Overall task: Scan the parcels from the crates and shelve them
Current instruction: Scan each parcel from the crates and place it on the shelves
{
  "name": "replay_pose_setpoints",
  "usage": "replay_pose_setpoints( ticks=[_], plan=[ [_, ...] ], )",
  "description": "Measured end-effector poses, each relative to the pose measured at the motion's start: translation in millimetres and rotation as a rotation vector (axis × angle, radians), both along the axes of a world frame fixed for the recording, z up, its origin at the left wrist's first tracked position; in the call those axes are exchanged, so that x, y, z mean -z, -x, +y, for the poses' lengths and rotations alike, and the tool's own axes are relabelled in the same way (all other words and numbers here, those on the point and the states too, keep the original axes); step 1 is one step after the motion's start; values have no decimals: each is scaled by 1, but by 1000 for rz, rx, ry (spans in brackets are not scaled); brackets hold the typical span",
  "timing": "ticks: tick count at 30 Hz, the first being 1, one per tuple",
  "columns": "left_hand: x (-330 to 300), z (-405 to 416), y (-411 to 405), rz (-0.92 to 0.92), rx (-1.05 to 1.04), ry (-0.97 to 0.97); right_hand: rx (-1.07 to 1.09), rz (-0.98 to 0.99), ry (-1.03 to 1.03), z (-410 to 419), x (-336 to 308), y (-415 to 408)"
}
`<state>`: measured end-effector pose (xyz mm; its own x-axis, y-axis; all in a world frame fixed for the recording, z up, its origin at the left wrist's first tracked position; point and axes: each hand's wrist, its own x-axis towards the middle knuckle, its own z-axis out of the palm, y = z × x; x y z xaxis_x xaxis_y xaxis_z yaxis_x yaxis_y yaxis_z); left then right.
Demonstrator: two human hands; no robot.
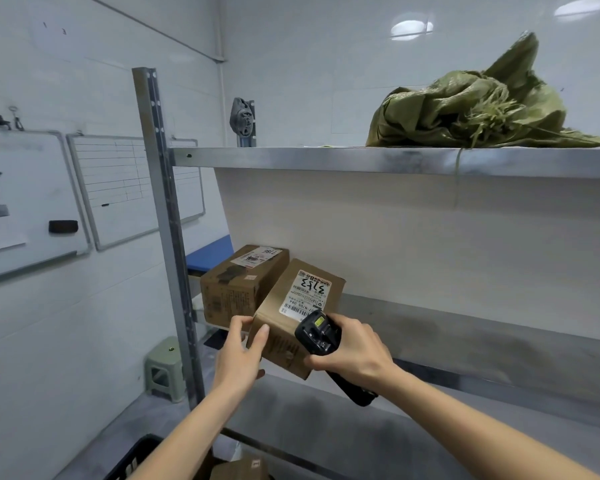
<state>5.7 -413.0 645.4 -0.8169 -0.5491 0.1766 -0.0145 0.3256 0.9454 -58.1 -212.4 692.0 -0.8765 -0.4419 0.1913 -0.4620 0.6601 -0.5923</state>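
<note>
My left hand (240,355) grips the near left corner of a brown cardboard parcel (284,306) with a white label marked 3153. The parcel is tilted over the front of the middle metal shelf (465,344). My right hand (352,351) holds a black handheld scanner (317,332) against the parcel's near right edge, just below the label's barcode. A second brown parcel (236,282) with a white label lies on the shelf just left and behind, close to the held one. A black crate (136,459) shows at the bottom edge, with a brown parcel (238,469) inside.
The upper shelf (361,160) carries a crumpled green woven sack (471,109). A steel upright (167,237) stands left of the parcels. Whiteboards (32,202) hang on the left wall. A small green stool (163,368) and a blue-topped table (210,254) stand behind the rack.
</note>
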Motion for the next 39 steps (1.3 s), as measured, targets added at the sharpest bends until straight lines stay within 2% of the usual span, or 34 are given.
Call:
replay_pose_setpoints(
  ticks=[20,28,39],
  plan=[
    [23,-31,59,22,-42,-103,-57,-30,4,-39,-13,57],
    [27,-29,77,68,-49,-53,-34,-50,66,-42,-17,81],
    [29,-14,87,64,-9,-45,-28,-58,-11,-42,-17,102]
  ],
)
